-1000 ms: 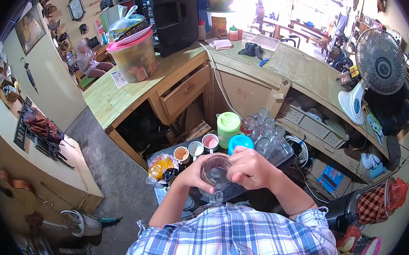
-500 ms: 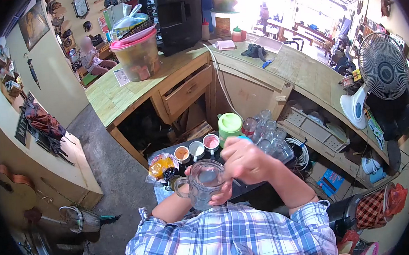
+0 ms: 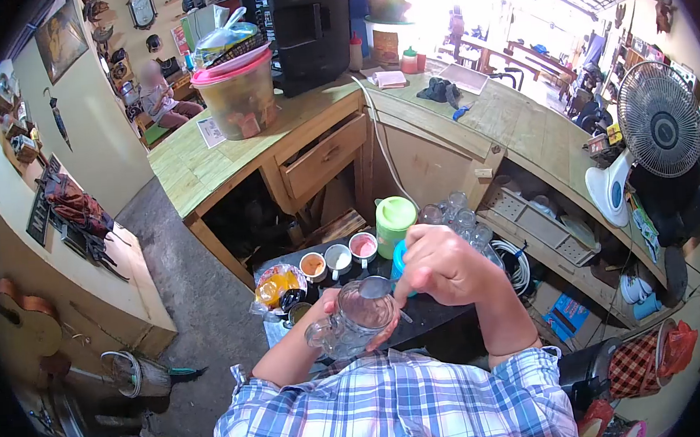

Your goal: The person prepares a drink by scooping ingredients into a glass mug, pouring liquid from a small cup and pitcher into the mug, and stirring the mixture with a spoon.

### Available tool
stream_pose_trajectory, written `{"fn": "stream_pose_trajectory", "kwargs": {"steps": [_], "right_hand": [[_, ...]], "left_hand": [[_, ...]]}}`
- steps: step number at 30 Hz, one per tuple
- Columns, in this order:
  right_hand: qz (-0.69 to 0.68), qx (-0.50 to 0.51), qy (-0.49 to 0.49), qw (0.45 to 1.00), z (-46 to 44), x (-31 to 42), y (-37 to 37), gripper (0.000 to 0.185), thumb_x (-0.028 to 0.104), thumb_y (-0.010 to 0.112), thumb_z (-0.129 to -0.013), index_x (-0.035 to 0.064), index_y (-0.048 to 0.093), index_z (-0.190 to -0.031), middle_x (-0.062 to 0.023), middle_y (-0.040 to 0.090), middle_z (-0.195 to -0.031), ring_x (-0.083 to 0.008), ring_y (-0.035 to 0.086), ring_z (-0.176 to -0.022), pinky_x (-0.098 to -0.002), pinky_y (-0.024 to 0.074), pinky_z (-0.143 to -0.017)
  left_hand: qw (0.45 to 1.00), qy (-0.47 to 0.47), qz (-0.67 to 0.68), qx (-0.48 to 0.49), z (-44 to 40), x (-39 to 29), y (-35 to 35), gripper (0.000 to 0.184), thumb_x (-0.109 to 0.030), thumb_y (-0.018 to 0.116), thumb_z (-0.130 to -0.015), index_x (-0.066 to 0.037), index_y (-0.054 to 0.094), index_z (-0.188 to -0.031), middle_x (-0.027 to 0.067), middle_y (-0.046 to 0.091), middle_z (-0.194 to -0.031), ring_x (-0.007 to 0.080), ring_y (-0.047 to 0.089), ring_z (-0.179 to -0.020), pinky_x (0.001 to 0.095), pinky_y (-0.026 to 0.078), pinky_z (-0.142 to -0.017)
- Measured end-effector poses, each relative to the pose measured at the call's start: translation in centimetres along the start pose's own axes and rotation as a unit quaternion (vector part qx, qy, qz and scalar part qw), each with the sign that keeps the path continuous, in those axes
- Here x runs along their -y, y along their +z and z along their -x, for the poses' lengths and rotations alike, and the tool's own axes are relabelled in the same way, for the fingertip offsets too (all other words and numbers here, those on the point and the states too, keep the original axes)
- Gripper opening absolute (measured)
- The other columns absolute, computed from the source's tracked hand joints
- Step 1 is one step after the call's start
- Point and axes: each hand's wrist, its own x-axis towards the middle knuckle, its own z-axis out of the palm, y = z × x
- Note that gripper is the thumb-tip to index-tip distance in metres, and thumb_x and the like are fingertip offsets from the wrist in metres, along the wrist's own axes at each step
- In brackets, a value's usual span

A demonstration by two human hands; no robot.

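A clear glass mug (image 3: 351, 325) is held in my left hand (image 3: 327, 308), its fingers wrapped round the far and lower sides, the handle pointing left. My right hand (image 3: 443, 267) is closed on a spoon (image 3: 376, 287), whose bowl is over the mug's mouth. Beyond the hands, on the low dark table, stand three white cups: one with orange-brown contents (image 3: 314, 266), one with white (image 3: 338, 258) and one with pink (image 3: 363, 248). A green lidded container (image 3: 396, 215) stands beside them. Partly behind my right hand is a blue container (image 3: 399, 257).
Several upturned glasses (image 3: 457, 211) stand right of the green container. A bag with yellow contents (image 3: 277, 287) lies at the table's left. Past the table runs a wooden counter (image 3: 318, 103) with a speaker and a pink-lidded tub (image 3: 238, 96). A fan (image 3: 658, 120) is at right; a person (image 3: 161, 98) sits far left.
The mug has come down and left and turned, so its handle points left. My right hand has moved away from the mug's rim, and the spoon now shows over the mouth.
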Motion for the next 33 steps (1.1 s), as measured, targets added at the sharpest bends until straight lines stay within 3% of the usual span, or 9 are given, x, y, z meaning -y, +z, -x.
{"fn": "stream_pose_trajectory", "kwargs": {"steps": [5, 8, 11, 13, 17, 19, 23, 26, 33], "right_hand": [[-0.036, 0.104, 0.085, 0.99, 0.2, -2.6, 3.5, 0.033, 0.024, 0.049, -0.095, 0.0115, 0.067, -0.07, -0.007, 0.063, -0.063, -0.0275, 0.061, -0.066, -0.0387, 0.0439, -0.07], [-0.012, -0.034, 0.02, 0.999, 1.1, -2.7, 0.7, 0.033, 0.021, 0.049, -0.094, 0.0084, 0.068, -0.071, -0.0092, 0.063, -0.063, -0.0303, 0.059, -0.061, -0.0384, 0.0461, -0.064], [-0.029, -0.005, 0.066, 0.997, 1.6, -3.6, 3.0, 0.035, 0.022, 0.048, -0.095, 0.008, 0.068, -0.071, -0.0089, 0.062, -0.062, -0.0291, 0.057, -0.056, -0.0368, 0.0463, -0.06], [-0.067, 0.004, 0.105, 0.992, 3.0, -5.0, 5.4, 0.036, 0.023, 0.048, -0.096, 0.0065, 0.068, -0.072, -0.0105, 0.062, -0.062, -0.0287, 0.058, -0.056, -0.0358, 0.0458, -0.057], [-0.103, -0.073, 0.199, 0.972, 5.9, -5.3, 2.9, 0.053, 0.035, 0.036, -0.101, 0.0018, 0.068, -0.076, -0.0069, 0.061, -0.063, -0.013, 0.052, -0.053, -0.027, 0.0384, -0.045], [-0.133, -0.248, 0.318, 0.906, 9.1, -7.0, 2.9, 0.064, 0.046, 0.031, -0.102, -0.0006, 0.065, -0.075, -0.005, 0.056, -0.059, -0.0112, 0.048, -0.05, -0.0252, 0.0371, -0.047], [-0.202, -0.422, 0.356, 0.809, 13.4, -8.7, 4.9, 0.057, 0.042, 0.034, -0.103, -0.0012, 0.061, -0.076, -0.0014, 0.048, -0.057, -0.0085, 0.043, -0.051, -0.0219, 0.0327, -0.049], [-0.308, -0.496, 0.368, 0.724, 16.5, -8.9, 7.0, 0.051, 0.043, 0.037, -0.102, 0.0014, 0.055, -0.078, -0.0016, 0.045, -0.057, -0.0094, 0.042, -0.049, -0.0251, 0.0349, -0.051], [-0.376, -0.536, 0.386, 0.65, 20.0, -7.9, 10.5, 0.05, 0.045, 0.039, -0.1, 0.0029, 0.055, -0.077, -0.0013, 0.044, -0.057, -0.0101, 0.041, -0.049, -0.027, 0.0344, -0.051]], "left_hand": [[0.979, -0.017, -0.15, -0.134, 1.2, -0.7, 0.9, 0.103, -0.046, 0.086, -0.054, 0.012, 0.04, -0.126, 0.0212, 0.056, -0.108, 0.0297, 0.06, -0.094, 0.0403, 0.051, -0.077], [0.973, -0.036, -0.19, -0.128, 0.9, -1.8, 1.1, 0.105, -0.047, 0.087, -0.054, 0.01, 0.04, -0.128, 0.0193, 0.057, -0.107, 0.0268, 0.06, -0.097, 0.0407, 0.05, -0.08], [0.962, -0.06, -0.221, -0.148, 2.1, -2.6, 0.4, 0.105, -0.048, 0.087, -0.053, 0.008, 0.042, -0.13, 0.016, 0.058, -0.111, 0.023, 0.057, -0.104, 0.0392, 0.047, -0.088], [0.879, -0.032, -0.425, -0.212, 2.4, -2.9, 0.5, 0.1, -0.041, 0.089, -0.055, 0.007, 0.044, -0.129, 0.0132, 0.059, -0.113, 0.02, 0.058, -0.103, 0.0341, 0.046, -0.091], [0.765, -0.076, -0.536, -0.349, 1.3, -2.7, 3.1, 0.085, -0.035, 0.09, -0.056, 0.001, 0.051, -0.123, 0.0088, 0.06, -0.111, 0.0176, 0.058, -0.101, 0.0331, 0.046, -0.09], [0.765, -0.094, -0.511, -0.381, 2.3, -2.2, 2.4, 0.084, -0.032, 0.089, -0.056, 0.0, 0.051, -0.124, 0.0086, 0.061, -0.109, 0.017, 0.058, -0.101, 0.0323, 0.046, -0.092], [0.627, -0.029, -0.603, -0.492, 4.5, 0.1, -0.9, 0.085, -0.025, 0.09, -0.054, -0.002, 0.05, -0.125, 0.009, 0.063, -0.108, 0.0186, 0.06, -0.1, 0.0333, 0.046, -0.093], [0.434, 0.037, -0.668, -0.603, 5.2, 2.0, -3.6, 0.079, -0.021, 0.091, -0.05, -0.002, 0.05, -0.115, 0.0123, 0.064, -0.107, 0.0225, 0.062, -0.103, 0.0347, 0.047, -0.092], [0.37, 0.097, -0.605, -0.698, 6.8, 7.5, -11.7, 0.078, -0.02, 0.09, -0.05, -0.001, 0.049, -0.115, 0.0152, 0.065, -0.104, 0.0274, 0.064, -0.1, 0.0368, 0.049, -0.09]]}}
